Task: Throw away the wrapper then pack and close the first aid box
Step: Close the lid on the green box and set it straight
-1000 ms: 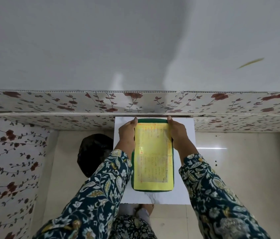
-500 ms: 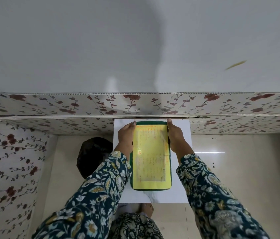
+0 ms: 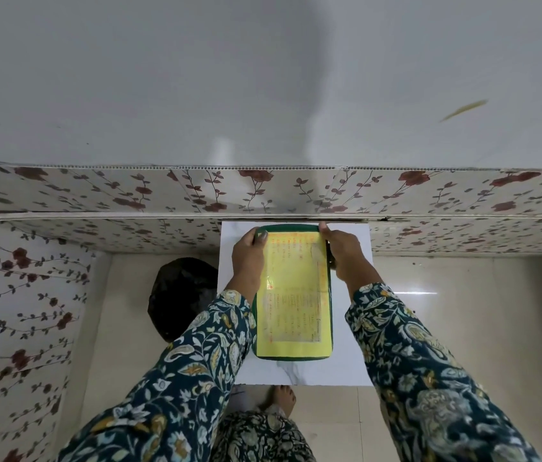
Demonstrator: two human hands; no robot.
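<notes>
The green rectangular first aid box with a yellow printed label on its lid (image 3: pixel 294 295) lies flat and closed on the small white square tabletop (image 3: pixel 351 361), its far end near the floral-patterned wall panel (image 3: pixel 96 191). The left hand (image 3: pixel 248 255) clasps the far left corner of the box, fingers curled over the edge. The right hand (image 3: pixel 343 253) clasps the far right corner, thumb on the lid. Both sleeves are dark blue floral fabric. A black bag-lined bin (image 3: pixel 179 295) stands on the floor just left of the tabletop. A bare foot (image 3: pixel 281 398) shows below the tabletop.
</notes>
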